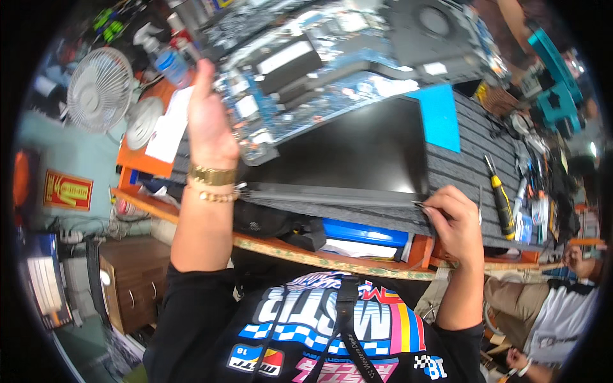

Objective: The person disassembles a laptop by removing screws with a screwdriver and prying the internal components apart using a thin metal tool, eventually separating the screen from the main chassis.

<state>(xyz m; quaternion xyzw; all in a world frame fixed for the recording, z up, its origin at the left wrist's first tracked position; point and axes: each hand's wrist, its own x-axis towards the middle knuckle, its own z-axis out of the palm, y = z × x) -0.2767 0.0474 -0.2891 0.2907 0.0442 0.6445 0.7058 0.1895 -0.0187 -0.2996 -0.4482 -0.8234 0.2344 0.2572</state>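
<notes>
An opened laptop base [351, 90], its blue circuit board and black cooling fan [434, 25] exposed, is tilted up at the far side of the mat. My left hand [212, 124] grips its left edge, partly hidden by it. Below it lies a dark laptop screen [364, 150], face up. My right hand [454, 214] is at the screen's near right corner, thumb and fingers pinched together. Something small and shiny shows at the fingertips, too blurred to name. The base is smeared by motion.
A yellow and black screwdriver [502, 204] lies on the striped grey mat [469, 169] to the right, near several other tools. A light blue sheet [440, 118] sits beyond the screen. A white fan [99, 89] and spray bottle [171, 64] stand left. Another person's hand [578, 260] shows far right.
</notes>
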